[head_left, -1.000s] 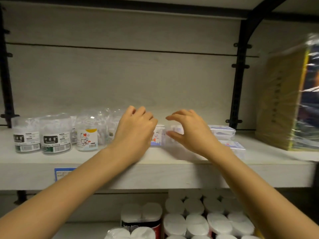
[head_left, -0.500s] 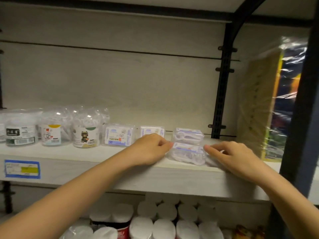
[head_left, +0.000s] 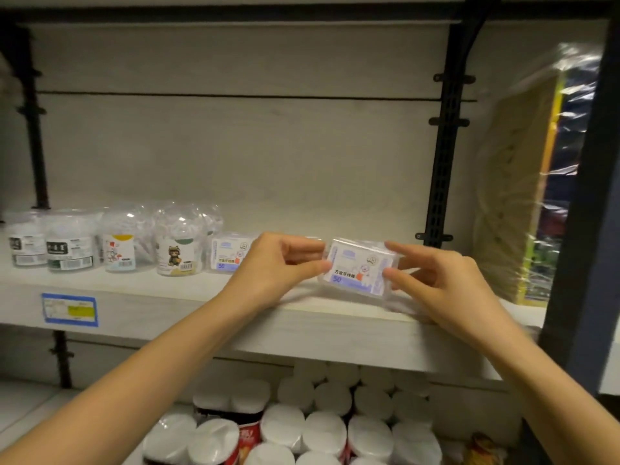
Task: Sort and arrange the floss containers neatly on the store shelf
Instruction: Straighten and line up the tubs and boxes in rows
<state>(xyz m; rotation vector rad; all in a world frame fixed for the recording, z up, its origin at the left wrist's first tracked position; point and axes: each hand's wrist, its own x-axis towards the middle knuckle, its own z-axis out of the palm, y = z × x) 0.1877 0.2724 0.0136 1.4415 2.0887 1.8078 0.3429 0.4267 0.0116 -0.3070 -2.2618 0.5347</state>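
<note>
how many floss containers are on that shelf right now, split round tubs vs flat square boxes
Round tubs: 4 clearly in view in the row at the left; any behind them are too blurred to count
Flat square boxes: 2, one standing on the shelf, one held up by the left hand and right hand
Total: 6

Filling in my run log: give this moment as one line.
hands: left hand and right hand hold clear rectangular floss box | position: tilted above white shelf | beside: matching box
</note>
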